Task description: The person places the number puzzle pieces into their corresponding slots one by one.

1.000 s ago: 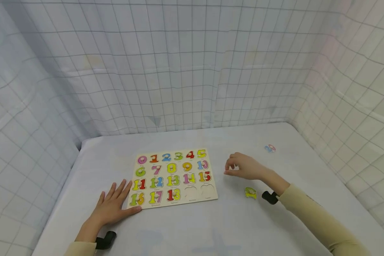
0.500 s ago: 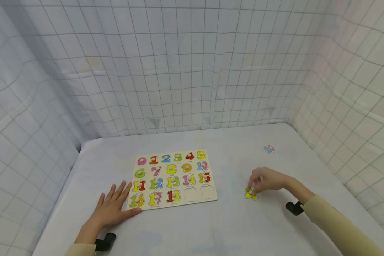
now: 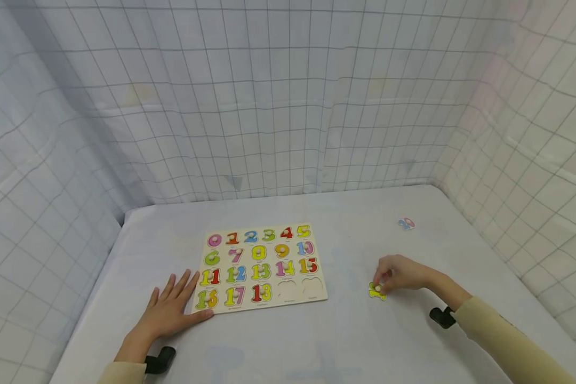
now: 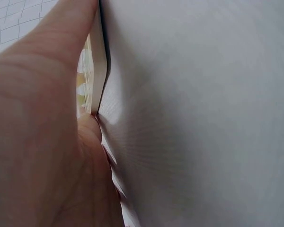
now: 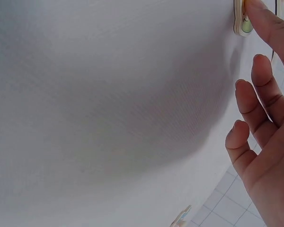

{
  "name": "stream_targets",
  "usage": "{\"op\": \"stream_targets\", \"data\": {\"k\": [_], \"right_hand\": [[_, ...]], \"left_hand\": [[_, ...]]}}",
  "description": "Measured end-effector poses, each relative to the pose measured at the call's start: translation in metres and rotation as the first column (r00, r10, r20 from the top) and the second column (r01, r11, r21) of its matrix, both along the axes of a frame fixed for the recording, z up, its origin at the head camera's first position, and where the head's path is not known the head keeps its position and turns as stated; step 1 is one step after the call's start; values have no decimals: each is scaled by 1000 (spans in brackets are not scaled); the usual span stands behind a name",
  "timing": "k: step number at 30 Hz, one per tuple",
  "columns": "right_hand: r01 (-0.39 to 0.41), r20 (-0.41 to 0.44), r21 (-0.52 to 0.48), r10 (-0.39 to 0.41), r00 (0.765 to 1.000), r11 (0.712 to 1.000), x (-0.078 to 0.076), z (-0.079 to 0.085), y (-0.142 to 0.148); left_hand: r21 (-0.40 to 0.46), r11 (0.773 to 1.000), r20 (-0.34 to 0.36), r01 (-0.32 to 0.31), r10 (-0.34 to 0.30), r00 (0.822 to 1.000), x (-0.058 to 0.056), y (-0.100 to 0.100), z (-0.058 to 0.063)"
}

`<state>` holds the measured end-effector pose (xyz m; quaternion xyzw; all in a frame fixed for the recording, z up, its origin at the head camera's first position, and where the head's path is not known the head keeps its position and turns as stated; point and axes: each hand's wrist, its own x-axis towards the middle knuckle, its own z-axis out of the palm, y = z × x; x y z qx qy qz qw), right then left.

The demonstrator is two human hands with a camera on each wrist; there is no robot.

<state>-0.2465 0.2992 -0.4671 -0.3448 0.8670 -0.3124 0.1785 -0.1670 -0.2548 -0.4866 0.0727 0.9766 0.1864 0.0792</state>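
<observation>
A wooden number puzzle board [image 3: 273, 303] lies flat on the table in the head view, with knobbed number pieces in most recesses. Two bare recesses show at its lower right. My left hand [image 3: 165, 312] rests at the board's left edge, fingers spread, thumb along the near corner; the left wrist view shows the hand [image 4: 38, 123] close against the board's edge [image 4: 100, 71]. To the right of the board, my right hand [image 3: 399, 273] pinches the knob of a yellow-and-green number puzzle piece [image 3: 375, 295] at the table surface. In the right wrist view that piece [image 5: 237, 21] is partly cut off.
A blue-and-pink number 20 piece [image 3: 406, 223] lies at the back right of the white-covered table [image 3: 269, 346]. Gridded white cloth [image 3: 288, 106] hangs behind the table and at both sides.
My right hand has moved right and toward me, from beside the board to the yellow-and-green puzzle piece, and its fingers have come onto the knob. The left hand has stayed at the board.
</observation>
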Motion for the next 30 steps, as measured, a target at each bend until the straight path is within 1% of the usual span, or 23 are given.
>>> {"op": "stream_targets", "data": {"k": [4,8,12,16,19,21,27,30], "right_hand": [[21,-46,55,-19,999,998,1,1,-2],[26,-80,100,-19,997,995,2,4,-5],[24,-119,109,-10,993,994,3,6,-7],[33,-192,71,-19,981,997,0,5,-17],[43,-236,39,-32,971,998,-4,5,-35],[55,-255,37,-44,966,998,-6,5,-51],[105,-298,67,-80,951,992,-6,8,-108],[127,-317,75,-97,943,989,-4,6,-134]], "left_hand": [[5,1000,-4,0,0,1000,0,0,1],[-1,1000,-9,-2,2,1000,-1,0,1],[-7,1000,-8,-2,2,1000,-1,0,0],[-2,1000,-6,-2,2,1000,0,0,0],[-4,1000,-3,-4,4,1000,1,0,2],[-6,1000,0,-4,4,1000,1,-1,2],[-2,1000,-6,-6,6,1000,2,0,4],[4,1000,-10,-6,6,1000,3,1,5]]}}
